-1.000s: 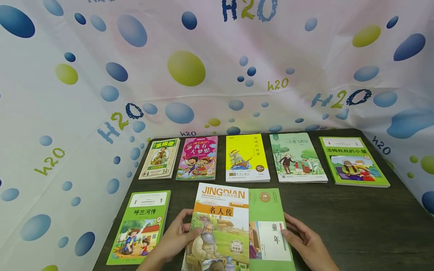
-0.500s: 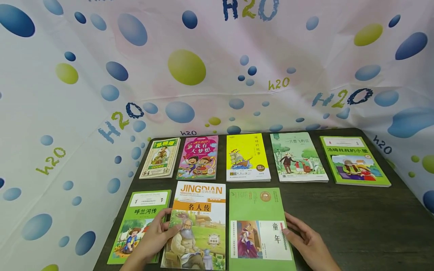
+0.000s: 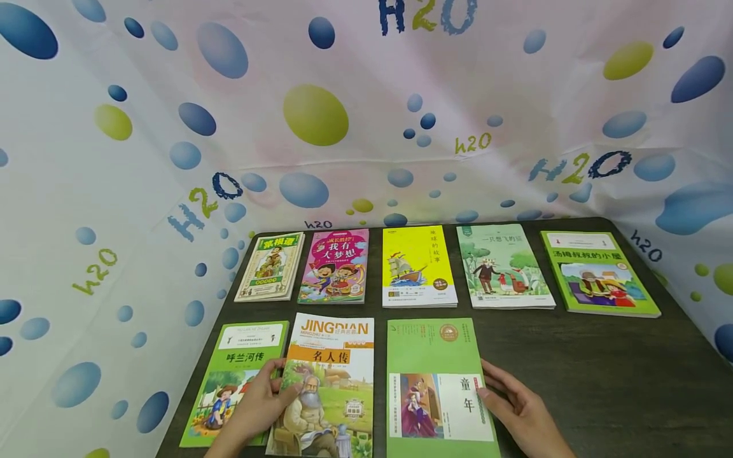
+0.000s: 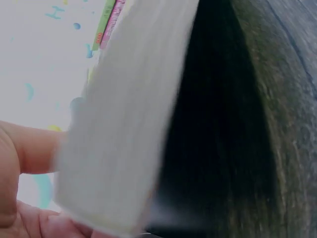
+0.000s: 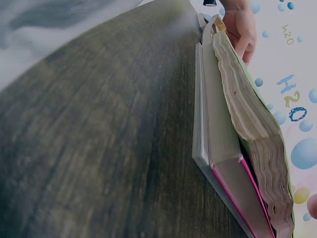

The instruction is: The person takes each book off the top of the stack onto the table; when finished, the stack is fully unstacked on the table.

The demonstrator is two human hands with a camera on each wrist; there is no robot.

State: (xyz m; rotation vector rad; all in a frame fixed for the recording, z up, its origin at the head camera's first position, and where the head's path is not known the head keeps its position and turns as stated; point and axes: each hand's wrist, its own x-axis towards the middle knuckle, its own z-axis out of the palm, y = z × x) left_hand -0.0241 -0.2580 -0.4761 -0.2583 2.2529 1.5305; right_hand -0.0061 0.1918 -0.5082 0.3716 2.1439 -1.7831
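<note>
My left hand (image 3: 258, 401) grips the left edge of a paperback book (image 3: 329, 388) showing a bearded man, its thumb on the cover. In the left wrist view, the book's pale page block (image 4: 124, 114) stands over a dark shadow on the table, with a finger (image 4: 39, 148) beside it. My right hand (image 3: 523, 413) rests along the right edge of a green book (image 3: 432, 343), its thumb at the cover's edge. In the right wrist view this green book's wavy pages (image 5: 247, 104) lie on top of other books (image 5: 225, 134), one edged in pink.
Along the back of the dark table (image 3: 607, 375) lie the tan book (image 3: 269, 267), pink book (image 3: 333, 267), yellow book (image 3: 418, 267), pale green book (image 3: 504, 267) and bright green book (image 3: 601, 273). Another green book (image 3: 229, 381) lies front left, partly behind my left hand. A bubble-patterned sheet (image 3: 366, 108) hangs behind.
My left hand has carried the bearded-man book leftward off the green book, then slightly toward me, uncovering the green cover. My right hand stays at the green book's edge.
</note>
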